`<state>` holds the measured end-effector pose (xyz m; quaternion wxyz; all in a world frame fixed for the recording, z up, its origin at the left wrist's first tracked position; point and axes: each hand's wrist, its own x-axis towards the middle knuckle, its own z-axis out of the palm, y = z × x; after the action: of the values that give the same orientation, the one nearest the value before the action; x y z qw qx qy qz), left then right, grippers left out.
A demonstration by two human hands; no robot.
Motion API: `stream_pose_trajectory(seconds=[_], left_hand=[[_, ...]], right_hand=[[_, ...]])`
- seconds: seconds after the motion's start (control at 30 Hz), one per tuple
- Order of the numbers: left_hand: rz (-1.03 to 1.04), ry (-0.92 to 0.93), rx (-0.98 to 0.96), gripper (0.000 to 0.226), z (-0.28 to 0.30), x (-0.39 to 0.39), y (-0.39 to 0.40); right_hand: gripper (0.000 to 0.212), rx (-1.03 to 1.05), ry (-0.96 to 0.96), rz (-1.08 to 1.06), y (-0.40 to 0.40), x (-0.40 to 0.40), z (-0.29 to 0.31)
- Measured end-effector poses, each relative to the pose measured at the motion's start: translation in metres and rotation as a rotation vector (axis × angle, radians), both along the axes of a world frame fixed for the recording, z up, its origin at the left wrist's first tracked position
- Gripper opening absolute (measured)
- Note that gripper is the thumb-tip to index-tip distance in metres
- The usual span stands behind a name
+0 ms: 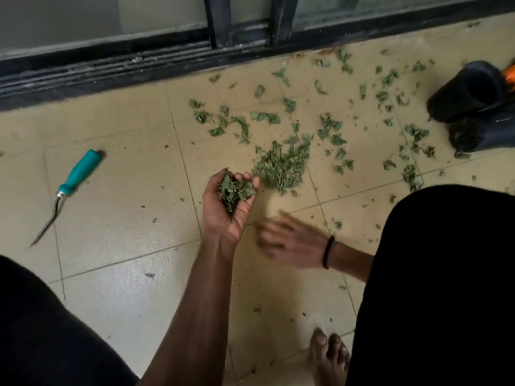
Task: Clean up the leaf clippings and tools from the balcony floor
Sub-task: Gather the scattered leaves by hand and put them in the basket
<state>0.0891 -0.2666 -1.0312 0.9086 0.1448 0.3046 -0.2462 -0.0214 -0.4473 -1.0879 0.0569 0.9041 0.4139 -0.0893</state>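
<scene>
My left hand (223,221) is palm up over the tiled floor, its fingers curled round a clump of green leaf clippings (235,190). Just right of it, a heap of clippings (281,165) lies on the tile. More loose leaves (223,121) are scattered toward the door track and to the right. My right hand (289,240), motion-blurred and wearing a black wristband, hovers low over the floor with fingers stretched out, holding nothing. A hand fork with a teal handle (69,185) lies on the floor to the left, apart from both hands.
A black pot (468,90) lies on its side at the far right, with an orange item (510,73) beside it. The dark sliding-door track (111,68) runs along the back. My knees in black fill the lower corners, and a bare foot (328,358) stands at the bottom.
</scene>
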Motion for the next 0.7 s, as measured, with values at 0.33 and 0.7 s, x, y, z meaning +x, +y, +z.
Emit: stream_pose_trajectory(seconds=[0.33, 0.7], left_hand=[[-0.175, -0.021, -0.081, 0.015, 0.024, 0.034, -0.06], [-0.293, -0.091, 0.045, 0.011, -0.016, 0.026, -0.064]], right_hand=[[0.051, 0.415, -0.098, -1.508, -0.135, 0.041, 0.066], [0.09, 0.518, -0.251, -1.915, -0.29, 0.049, -0.025]])
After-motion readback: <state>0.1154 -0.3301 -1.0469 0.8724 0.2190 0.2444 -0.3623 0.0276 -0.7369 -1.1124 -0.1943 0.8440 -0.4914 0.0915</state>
